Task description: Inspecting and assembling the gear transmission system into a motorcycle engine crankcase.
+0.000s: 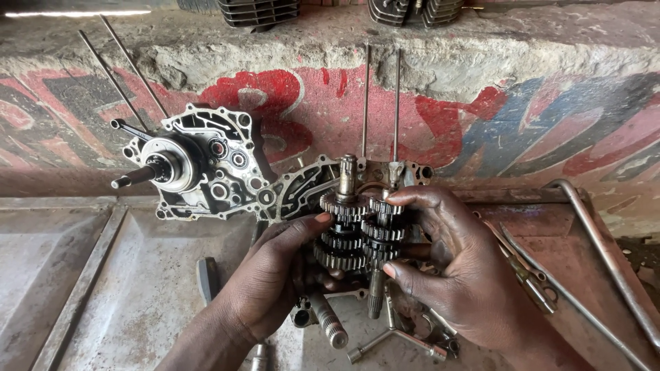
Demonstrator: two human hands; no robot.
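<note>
Both of my hands grip a cluster of two meshed steel gear shafts (357, 230), held upright over an engine crankcase half (302, 189). My left hand (271, 278) wraps the left side, thumb on the left gear stack. My right hand (457, 268) clasps the right side, forefinger over the top gear and thumb near the lower shaft. Splined shaft ends (375, 299) stick out below the gears. The lower part of the case is hidden behind my hands.
A second crankcase half (199, 165) with a crankshaft leans on the painted wall at the left. Long studs (395, 103) rise behind the gears. A socket wrench (392, 336), a hammer (207, 278) and bent rods (605, 254) lie on the greasy metal tray (124, 295).
</note>
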